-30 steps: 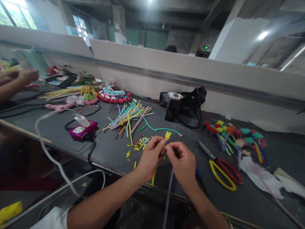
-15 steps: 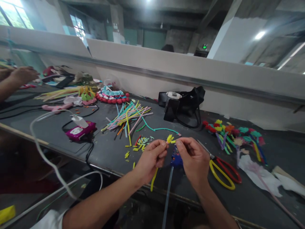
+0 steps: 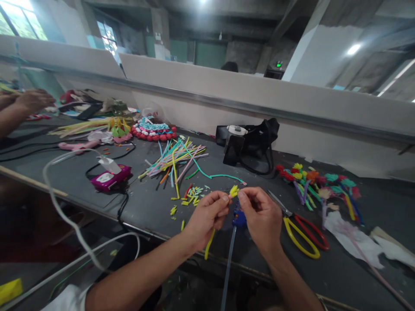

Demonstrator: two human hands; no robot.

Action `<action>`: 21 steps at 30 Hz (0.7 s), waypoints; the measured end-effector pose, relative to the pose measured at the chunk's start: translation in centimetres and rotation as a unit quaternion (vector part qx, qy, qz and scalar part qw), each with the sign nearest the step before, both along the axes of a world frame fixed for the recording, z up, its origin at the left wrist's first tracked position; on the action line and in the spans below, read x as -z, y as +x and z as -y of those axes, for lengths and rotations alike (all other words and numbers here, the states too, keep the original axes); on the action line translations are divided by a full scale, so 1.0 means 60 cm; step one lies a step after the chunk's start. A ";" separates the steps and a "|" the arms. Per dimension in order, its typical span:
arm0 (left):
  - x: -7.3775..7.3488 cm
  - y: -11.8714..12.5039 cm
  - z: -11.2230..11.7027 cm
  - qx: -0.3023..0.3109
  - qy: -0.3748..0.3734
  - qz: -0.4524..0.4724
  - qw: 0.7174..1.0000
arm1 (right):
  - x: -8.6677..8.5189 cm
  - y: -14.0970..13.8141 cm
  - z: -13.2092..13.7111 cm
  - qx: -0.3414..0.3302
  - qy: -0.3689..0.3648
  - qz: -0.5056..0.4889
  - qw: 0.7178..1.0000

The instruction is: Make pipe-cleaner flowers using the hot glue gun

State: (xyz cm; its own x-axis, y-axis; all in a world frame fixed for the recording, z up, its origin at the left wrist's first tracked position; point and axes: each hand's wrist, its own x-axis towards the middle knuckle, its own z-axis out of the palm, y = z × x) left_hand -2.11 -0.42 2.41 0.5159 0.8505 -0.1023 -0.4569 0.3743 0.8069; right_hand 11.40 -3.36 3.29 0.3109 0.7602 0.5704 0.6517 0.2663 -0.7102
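Head camera: left hand point(image 3: 205, 220) pinched a yellow flower-like piece point(image 3: 234, 191) above the table point(image 3: 147, 207), left of the scissors point(image 3: 292, 214). Right hand point(image 3: 263, 218) was close at the piece's edge; could not tell whether it pinched. Coloured flowers point(image 3: 313, 176) lay beyond the scissors, rightward; loose strips point(image 3: 175, 161) lay well to the scissors' left.

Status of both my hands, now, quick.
Left hand: closed, pinching the yellow flower near its base.
Right hand: curled in beside the flower's petal end; whether it grips anything cannot be told.
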 end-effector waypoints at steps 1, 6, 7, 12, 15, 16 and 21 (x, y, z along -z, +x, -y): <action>0.001 0.000 0.000 -0.001 0.002 -0.002 1.000 | 0.000 0.000 0.000 0.000 0.000 0.001 1.000; 0.001 0.000 -0.001 -0.002 0.012 -0.011 1.000 | 0.002 0.000 -0.001 0.000 -0.003 0.006 1.000; 0.001 0.000 -0.001 -0.003 0.015 -0.012 1.000 | 0.001 0.000 -0.001 0.001 -0.002 0.009 1.000; 0.002 -0.001 -0.002 -0.009 0.024 -0.023 0.999 | -0.002 0.000 0.000 0.003 -0.002 0.018 1.000; 0.005 -0.002 -0.002 -0.009 0.028 -0.026 0.999 | -0.003 0.001 -0.001 0.001 -0.003 0.018 1.000; 0.006 -0.002 -0.002 -0.010 0.030 -0.027 0.999 | -0.003 0.002 -0.001 0.002 -0.003 0.018 1.000; 0.006 -0.002 -0.003 -0.009 0.038 -0.032 0.999 | 0.000 0.005 -0.002 0.005 -0.007 0.022 1.000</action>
